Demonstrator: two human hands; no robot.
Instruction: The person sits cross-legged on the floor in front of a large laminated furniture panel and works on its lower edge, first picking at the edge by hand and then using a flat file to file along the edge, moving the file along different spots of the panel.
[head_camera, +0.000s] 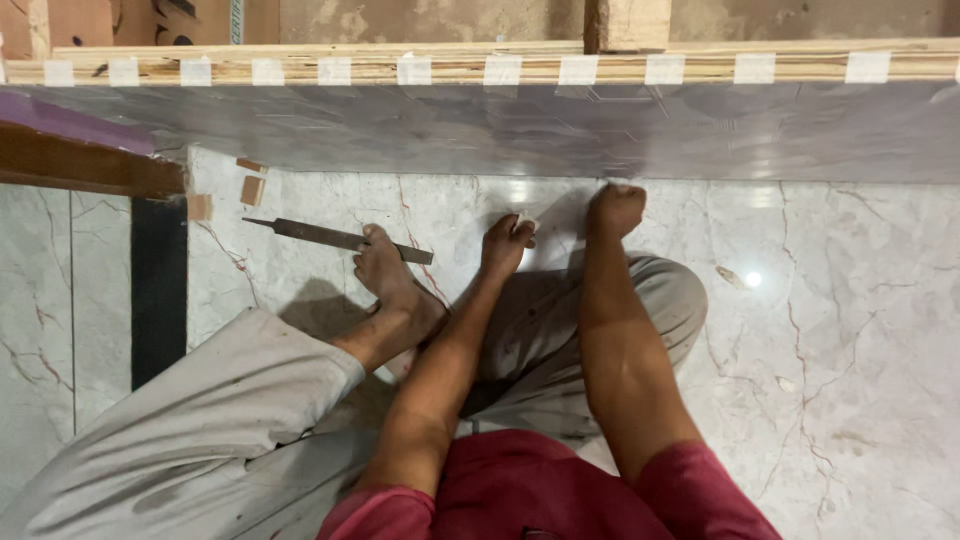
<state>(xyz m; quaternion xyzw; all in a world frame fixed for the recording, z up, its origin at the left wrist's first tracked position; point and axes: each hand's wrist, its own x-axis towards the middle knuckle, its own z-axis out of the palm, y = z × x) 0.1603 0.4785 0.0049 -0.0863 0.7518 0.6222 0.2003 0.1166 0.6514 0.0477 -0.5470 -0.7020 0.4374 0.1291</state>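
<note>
I sit on a marble floor facing a glossy grey laminated panel (560, 130) that stands on edge. Strips of pale tape (502, 70) run along its plywood top edge. My left hand (507, 243) is curled low near the floor, and a small pale piece (522, 222) shows at its fingertips. My right hand (615, 210) is a closed fist pressed at the panel's bottom edge; nothing shows in it. My bare foot (385, 265) rests on a long flat metal file (335, 237) lying on the floor to the left.
Small wooden blocks (252, 188) lie at the panel's lower left corner. A dark wooden board (90, 165) and a black floor strip (158, 290) are at the left. My bent legs in grey trousers (200, 420) fill the foreground. Marble floor (830, 330) stretches right.
</note>
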